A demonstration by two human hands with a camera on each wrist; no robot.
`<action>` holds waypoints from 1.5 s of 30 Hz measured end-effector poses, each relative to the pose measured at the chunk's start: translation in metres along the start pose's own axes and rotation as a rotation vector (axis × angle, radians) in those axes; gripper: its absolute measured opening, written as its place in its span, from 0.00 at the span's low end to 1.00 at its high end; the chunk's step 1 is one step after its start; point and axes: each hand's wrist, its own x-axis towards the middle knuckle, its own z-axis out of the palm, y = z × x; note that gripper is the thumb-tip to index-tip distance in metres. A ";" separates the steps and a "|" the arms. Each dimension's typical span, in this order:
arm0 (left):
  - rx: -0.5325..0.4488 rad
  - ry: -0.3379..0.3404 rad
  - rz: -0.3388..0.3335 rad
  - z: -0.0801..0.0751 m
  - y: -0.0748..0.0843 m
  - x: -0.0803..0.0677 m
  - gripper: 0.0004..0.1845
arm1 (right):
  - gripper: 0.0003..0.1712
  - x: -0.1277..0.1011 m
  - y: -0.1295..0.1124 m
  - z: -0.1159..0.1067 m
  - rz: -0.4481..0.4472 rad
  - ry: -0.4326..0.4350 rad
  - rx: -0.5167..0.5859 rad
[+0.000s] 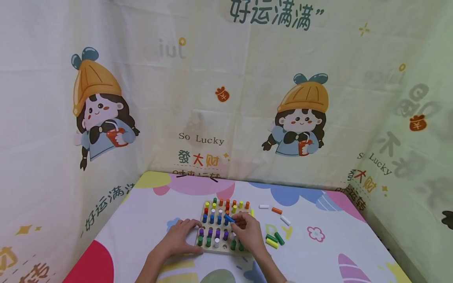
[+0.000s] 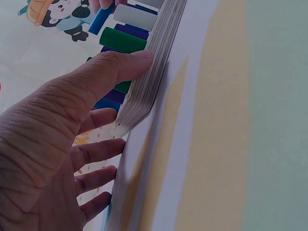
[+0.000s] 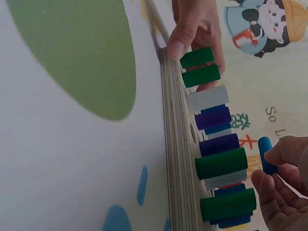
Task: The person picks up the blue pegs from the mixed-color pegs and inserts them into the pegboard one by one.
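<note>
A wooden pegboard (image 1: 209, 249) stands on the table with rows of colored pegs upright in it. My left hand (image 1: 181, 237) is at its near left corner. In the left wrist view the thumb presses the layered front edge (image 2: 155, 60), and the fairly straight fingers spread along the left side. Over the board's right half, my right hand (image 1: 247, 230) pinches a blue peg (image 3: 267, 155) between thumb and fingertips, its free end pointing left. Below that peg are a row of blue pegs (image 1: 212, 219) and a row of purple pegs (image 1: 217, 234). Green and white pegs fill most of the front row.
Right of the board lie loose pegs: white (image 1: 263, 206), orange (image 1: 277, 210), another white (image 1: 285, 220), green (image 1: 279, 238) and yellow (image 1: 271, 243). A printed cloth (image 1: 233, 118) hangs behind the patterned table (image 1: 311, 259) and at both sides.
</note>
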 end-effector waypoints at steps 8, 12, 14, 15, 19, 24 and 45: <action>-0.012 -0.003 0.001 -0.003 0.001 -0.003 0.41 | 0.08 -0.001 -0.004 0.013 -0.042 -0.047 0.024; -0.016 -0.009 -0.003 -0.002 0.002 -0.004 0.42 | 0.08 -0.002 -0.006 0.019 -0.037 -0.056 0.011; -0.019 -0.010 -0.011 -0.002 0.002 -0.003 0.42 | 0.08 -0.002 -0.008 0.021 -0.038 -0.066 0.017; -0.020 -0.009 -0.013 -0.001 0.002 -0.003 0.42 | 0.08 -0.001 -0.008 0.022 -0.041 -0.069 0.016; -0.018 -0.008 -0.019 0.000 0.001 -0.002 0.42 | 0.07 0.000 -0.010 0.026 -0.043 -0.088 0.020; -0.011 0.000 -0.013 0.000 0.001 -0.002 0.42 | 0.06 -0.001 -0.012 0.030 -0.067 -0.107 0.005; -0.019 0.003 0.007 0.003 -0.004 0.000 0.42 | 0.05 0.009 -0.017 0.044 -0.103 -0.220 -0.047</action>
